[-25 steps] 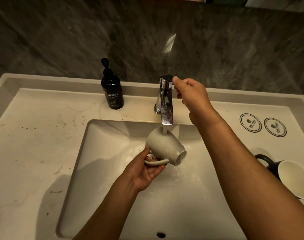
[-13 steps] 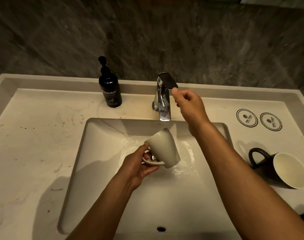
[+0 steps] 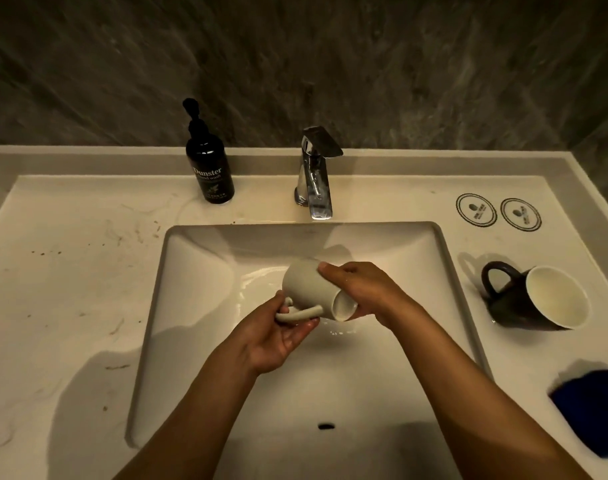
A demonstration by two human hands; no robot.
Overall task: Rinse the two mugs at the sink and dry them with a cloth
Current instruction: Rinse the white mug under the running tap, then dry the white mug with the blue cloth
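A: We begin with the white mug. It is plain, pale and glossy, and it lies tilted on its side over the sink basin, mouth turned toward us and to the right, handle underneath.

B: We confirm. Where does it sit relative to the hands?

A: It sits between them. The left hand is below and to the left, its fingers and thumb curled round the handle. The right hand is on the right side, fingers wrapped over the body near the rim, with one fingertip reaching toward the base.

B: We note the arm pose: both forearms enter from the bottom edge and converge over the middle of the basin. The left palm faces up; the back of the right hand faces us.

A: The second mug, the black mug with a cream interior, lies on its side on the countertop to the right of the basin, well apart from both hands, handle pointing left.

B: A blue cloth lies on the same side, nearer to us. The tap stands behind the basin, a hand wash bottle to its left.
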